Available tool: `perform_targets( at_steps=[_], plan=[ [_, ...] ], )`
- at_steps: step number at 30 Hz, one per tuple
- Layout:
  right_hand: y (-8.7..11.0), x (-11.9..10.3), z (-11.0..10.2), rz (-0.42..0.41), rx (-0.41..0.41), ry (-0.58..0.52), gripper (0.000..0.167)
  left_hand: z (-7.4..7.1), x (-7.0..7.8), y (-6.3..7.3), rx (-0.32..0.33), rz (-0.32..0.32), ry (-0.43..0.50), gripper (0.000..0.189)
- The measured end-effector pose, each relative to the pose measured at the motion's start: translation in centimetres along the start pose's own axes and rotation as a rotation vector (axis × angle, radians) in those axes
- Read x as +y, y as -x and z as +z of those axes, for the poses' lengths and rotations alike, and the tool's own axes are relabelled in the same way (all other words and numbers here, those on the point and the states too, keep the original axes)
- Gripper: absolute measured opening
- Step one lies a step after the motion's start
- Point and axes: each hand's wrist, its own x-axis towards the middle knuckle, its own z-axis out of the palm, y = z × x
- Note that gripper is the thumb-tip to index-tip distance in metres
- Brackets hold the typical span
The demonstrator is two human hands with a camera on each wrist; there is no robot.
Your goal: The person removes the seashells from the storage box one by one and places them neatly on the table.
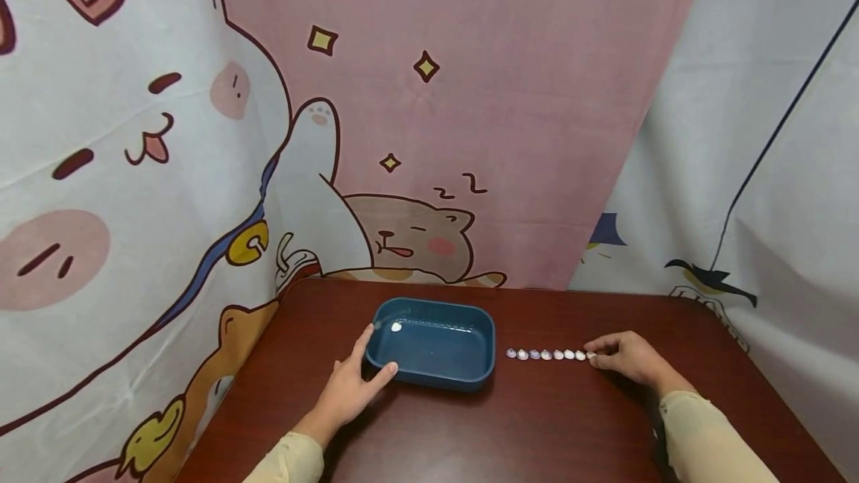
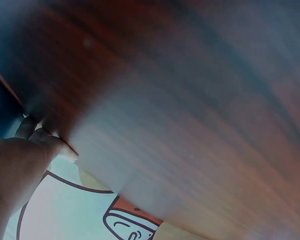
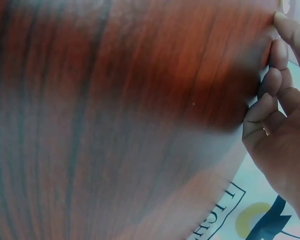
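A dark blue rectangular tub (image 1: 436, 376) stands on the table, with one small white shell (image 1: 397, 326) lying inside near its back left corner. My left hand (image 1: 350, 386) rests at the tub's left end, thumb and fingers spread around the front left corner. To the right of the tub runs a straight row of several small white-and-purple shells (image 1: 546, 355). At the right end of this row my right hand (image 1: 631, 358) pinches the last shell (image 1: 591, 355) between thumb and fingers. That shell is mostly hidden by the fingertips.
The dark red-brown wooden table (image 1: 537, 431) has a grain visible in both wrist views. Behind it hangs a cloth (image 1: 523, 133) printed with cartoon animals, meeting the table's back edge. More printed cloth hangs along the left and right sides.
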Motion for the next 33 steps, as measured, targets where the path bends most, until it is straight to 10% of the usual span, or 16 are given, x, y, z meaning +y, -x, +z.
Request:
perform_targets(
  at_steps=[33],
  plan=[
    [0.52, 0.16, -0.62, 0.049, -0.008, -0.023, 0.048, 0.09, 0.20, 0.03, -0.006, 0.017, 0.002, 0.096]
  ],
)
